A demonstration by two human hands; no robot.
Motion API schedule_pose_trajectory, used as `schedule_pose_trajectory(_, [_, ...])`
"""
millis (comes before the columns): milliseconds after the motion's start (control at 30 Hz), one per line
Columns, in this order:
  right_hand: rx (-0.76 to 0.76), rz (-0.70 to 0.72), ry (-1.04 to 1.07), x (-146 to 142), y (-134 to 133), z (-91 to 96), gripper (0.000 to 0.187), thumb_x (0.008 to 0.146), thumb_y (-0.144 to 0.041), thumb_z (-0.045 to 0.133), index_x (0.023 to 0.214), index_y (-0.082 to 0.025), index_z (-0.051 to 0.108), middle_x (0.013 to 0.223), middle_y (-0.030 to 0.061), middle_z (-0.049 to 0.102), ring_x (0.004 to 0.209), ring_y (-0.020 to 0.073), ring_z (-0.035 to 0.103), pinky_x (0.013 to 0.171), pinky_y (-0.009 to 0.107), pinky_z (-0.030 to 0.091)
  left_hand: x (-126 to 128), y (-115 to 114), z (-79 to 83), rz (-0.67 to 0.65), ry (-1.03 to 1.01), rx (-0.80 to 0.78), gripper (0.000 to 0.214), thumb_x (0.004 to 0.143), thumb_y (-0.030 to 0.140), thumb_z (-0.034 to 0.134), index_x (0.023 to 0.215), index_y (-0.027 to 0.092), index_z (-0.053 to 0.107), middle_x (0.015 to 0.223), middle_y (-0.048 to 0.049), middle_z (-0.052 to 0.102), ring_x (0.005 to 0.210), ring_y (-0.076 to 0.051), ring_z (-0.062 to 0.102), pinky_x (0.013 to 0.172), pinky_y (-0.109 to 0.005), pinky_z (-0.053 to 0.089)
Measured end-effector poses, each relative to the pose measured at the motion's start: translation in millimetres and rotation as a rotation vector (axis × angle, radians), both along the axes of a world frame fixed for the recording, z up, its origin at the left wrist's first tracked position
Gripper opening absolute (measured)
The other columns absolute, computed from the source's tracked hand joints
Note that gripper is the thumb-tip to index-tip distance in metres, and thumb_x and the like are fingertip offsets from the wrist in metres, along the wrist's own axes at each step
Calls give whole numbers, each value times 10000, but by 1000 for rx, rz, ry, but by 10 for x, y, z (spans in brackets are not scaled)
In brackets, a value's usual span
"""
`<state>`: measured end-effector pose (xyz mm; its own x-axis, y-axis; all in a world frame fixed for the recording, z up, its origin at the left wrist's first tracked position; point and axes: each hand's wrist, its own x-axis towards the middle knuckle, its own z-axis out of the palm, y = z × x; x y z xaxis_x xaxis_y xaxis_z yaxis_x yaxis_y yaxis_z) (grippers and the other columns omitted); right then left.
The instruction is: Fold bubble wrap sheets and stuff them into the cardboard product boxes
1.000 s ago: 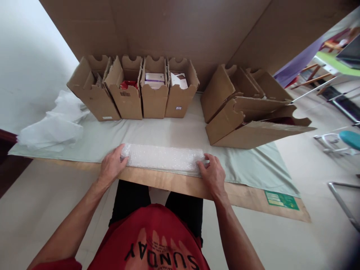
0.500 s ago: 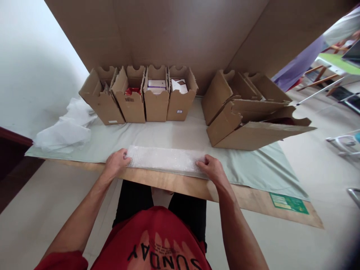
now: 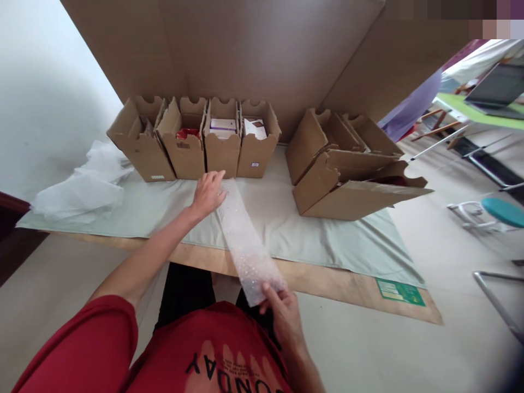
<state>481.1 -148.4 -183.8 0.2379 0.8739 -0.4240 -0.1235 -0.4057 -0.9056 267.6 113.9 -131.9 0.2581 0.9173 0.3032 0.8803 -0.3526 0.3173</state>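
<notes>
A long strip of clear bubble wrap (image 3: 244,240) stretches from the middle of the table back toward my body, over the table's front edge. My left hand (image 3: 208,193) is closed on its far end, just in front of the row of small cardboard boxes (image 3: 192,141). My right hand (image 3: 281,309) pinches the near end, low and close to my red shirt, off the table. The strip runs lengthwise away from me between the two hands.
A pale green cloth (image 3: 352,240) covers the wooden table (image 3: 356,289). Larger open cardboard boxes (image 3: 347,174) lie tipped at the right. Crumpled clear plastic (image 3: 82,185) sits at the left. A big cardboard sheet stands behind. Chairs and a desk are at far right.
The bubble wrap lay crosswise along the table's front edge with a hand at each end. It has been turned lengthwise: my left hand went forward to the boxes, my right hand pulled back toward me.
</notes>
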Motion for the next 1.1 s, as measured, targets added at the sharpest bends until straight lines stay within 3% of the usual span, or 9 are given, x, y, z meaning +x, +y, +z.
schedule_pose_trajectory(133, [-60, 15, 135, -215, -136, -165, 594, 695, -712, 794, 775, -133, 688, 633, 83, 704, 444, 116, 529, 462, 228, 382, -75, -622, -279, -339, -68, 10, 407, 895, 112, 499, 1268, 148, 657, 1330, -141, 670, 1291, -302, 573, 1126, -524, 433])
schedule_pose_trajectory(200, [-63, 60, 165, -190, -129, -161, 579, 705, -688, 809, 797, -129, 687, 636, 87, 713, 449, 111, 540, 469, 216, 392, -228, -1056, -367, -486, -67, -39, 510, 826, 10, 455, 1261, 170, 668, 1402, -125, 638, 1405, -284, 498, 1152, -510, 430])
schedule_pose_trajectory(300, [-57, 117, 233, -126, -82, -76, 541, 727, -647, 821, 801, -129, 686, 625, 82, 711, 462, 110, 558, 473, 206, 409, -365, -1577, -400, -585, -25, -137, 711, 724, 0, 512, 1404, 197, 578, 1573, -125, 493, 1529, -293, 345, 1221, -543, 361])
schedule_pose_trajectory(400, [-34, 158, 330, -154, -41, 71, 488, 763, -605, 816, 805, -134, 695, 631, 78, 705, 515, 134, 597, 482, 212, 437, -294, -1808, -440, -609, -22, -107, 715, 770, 92, 602, 1475, 172, 509, 1607, -168, 441, 1543, -335, 321, 1243, -605, 301])
schedule_pose_trajectory(600, [130, 203, 389, -187, 10, 241, 491, 809, -651, 744, 892, -167, 724, 828, 111, 756, 606, 164, 653, 551, 261, 493, -98, -1723, -581, -490, -330, -63, 334, 938, 135, 509, 1198, 206, 705, 1181, -100, 767, 1222, -255, 666, 1105, -508, 473])
schedule_pose_trajectory(700, [243, 98, 134, -25, 160, 177, 438, 801, -602, 766, 982, -207, 711, 925, 87, 739, 742, 187, 672, 647, 289, 534, -87, -1632, -524, -298, -461, -234, 233, 960, 227, 519, 962, 195, 750, 905, -65, 777, 890, -218, 719, 897, -395, 558])
schedule_pose_trajectory(800, [239, 88, -163, 123, 441, 91, 524, 769, -540, 793, 1170, -226, 670, 1013, 84, 711, 843, 205, 654, 727, 319, 547, -64, -1540, -461, -125, -512, -405, 305, 941, 354, 566, 726, 178, 691, 646, -9, 650, 650, -176, 617, 675, -301, 514])
schedule_pose_trajectory(933, [277, 233, -283, 85, 857, 36, 702, 752, -510, 773, 1352, -207, 571, 1198, 124, 674, 993, 236, 647, 784, 345, 546, 4, -1440, -486, -46, -668, -497, 272, 907, 388, 599, 783, 168, 701, 646, 13, 624, 663, -165, 607, 658, -263, 488])
schedule_pose_trajectory(1100, [324, 312, -335, -120, 1089, -7, 632, 830, -471, 645, 1353, -132, 539, 773, 2, 649, 715, 180, 609, 736, 330, 506, 51, -1392, -535, 18, -793, -519, 293, 894, 393, 627, 1043, 155, 712, 703, 9, 664, 677, -162, 627, 660, -257, 506])
